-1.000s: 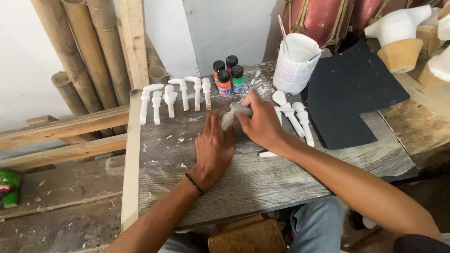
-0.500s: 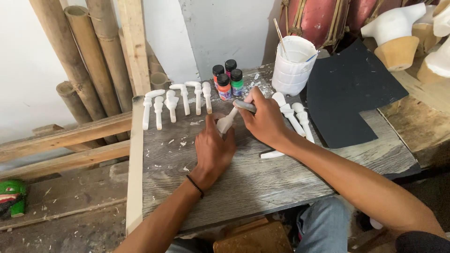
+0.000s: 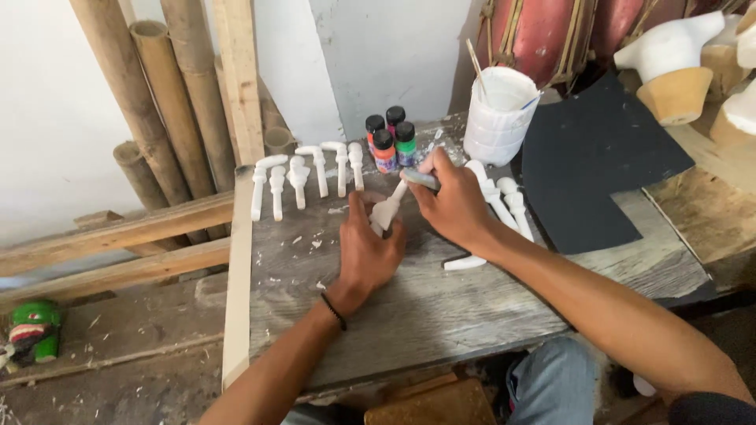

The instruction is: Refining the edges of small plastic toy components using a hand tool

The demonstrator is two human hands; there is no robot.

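Observation:
My left hand [image 3: 367,250] grips a small white carved piece [image 3: 387,211] over the weathered wooden tabletop [image 3: 441,307]. My right hand [image 3: 452,203] holds a grey strip, perhaps sandpaper [image 3: 419,179], pressed against the top end of that piece. A black band sits on my left wrist. A row of several similar white carved pieces [image 3: 303,175] lies beyond my left hand. More white pieces [image 3: 504,201] lie just right of my right hand, and one [image 3: 465,263] lies under my right forearm.
Small paint bottles with black caps [image 3: 389,138] stand at the back. A white cup with sticks [image 3: 498,116] is at the back right beside a black sheet [image 3: 591,157]. Bamboo poles [image 3: 150,102] lean at the left. A green mask [image 3: 33,330] lies on the floor.
Both hands with the white piece stay in much the same spot; the view has shifted slightly. The right hand keeps working the grey strip along the piece's upper end.

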